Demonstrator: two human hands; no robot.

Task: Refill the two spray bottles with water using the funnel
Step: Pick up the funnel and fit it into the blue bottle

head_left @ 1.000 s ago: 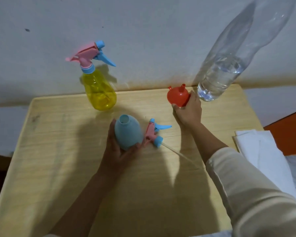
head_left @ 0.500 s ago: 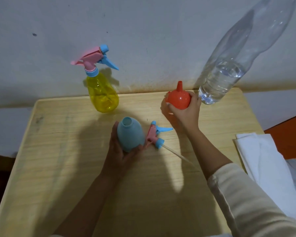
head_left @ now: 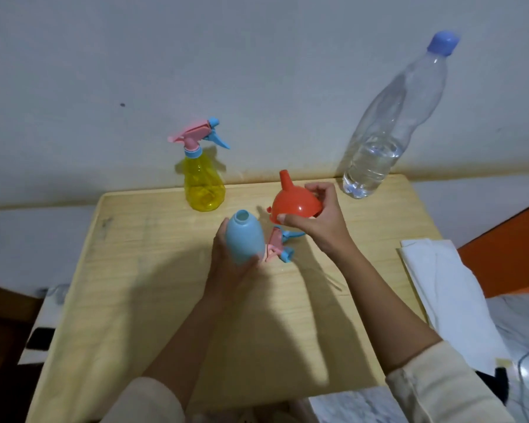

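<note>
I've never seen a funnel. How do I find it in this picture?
Look at the wooden table against the wall. Above its middle, the right hand holds the funnel, just right of the open blue spray bottle that the left hand grips. It is the only red-orange cone, wide mouth down and thin spout pointing up.

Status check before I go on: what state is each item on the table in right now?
Blue spray bottle: neck open, held by left hand.
Loose sprayer head: lying on table beside it.
Yellow spray bottle: sprayer on, standing.
Funnel: spout up, held by right hand.
Water bottle: capped, partly full.
</note>
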